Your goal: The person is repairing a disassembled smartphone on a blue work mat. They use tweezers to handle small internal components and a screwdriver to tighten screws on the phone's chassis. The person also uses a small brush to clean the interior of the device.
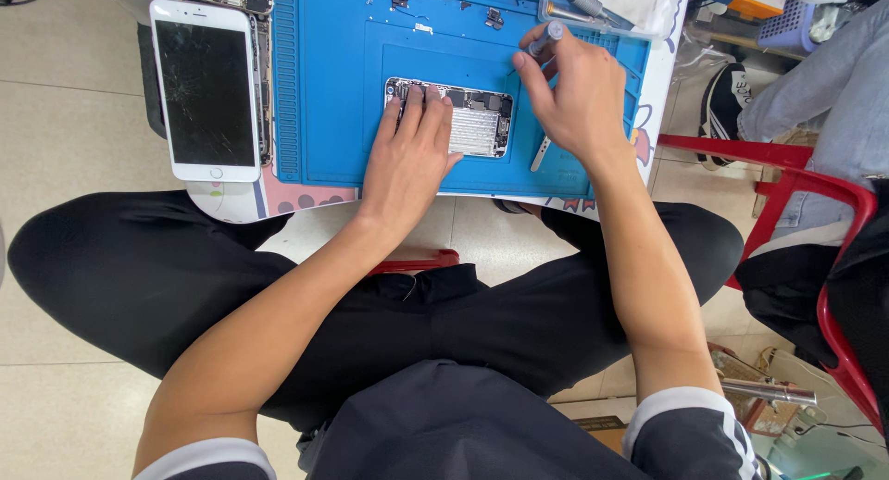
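Black-trousered knees [139,276], crossed, fill the lower frame under both forearms.
Surface [243,200]: small, pale, with cartoon prints at its near edge, almost wholly covered.
Blue work mat [333,82]: ridged strip along its left side, small loose parts near its far edge.
White phone screen panel [205,89]: lies face up, glass cracked, on the surface's left edge, just beside the mat.
Left hand [406,156]: palm down, fingers straight and held close together, fingertips pressing on the left half of the opened phone body.
Right hand [576,96]: fingers curled, thumb and forefinger pinching the grey screwdriver; heel resting on the mat.
Opened phone body [477,121]: lies flat at the middle of the mat's recessed centre, innards and silvery plate showing, between the two hands.
Grey screwdriver [544,37]: handle tilted away, tip hidden behind the fingers.
Flat metal pry tool [540,153]: on the mat, just right of the phone body, partly under the right hand.
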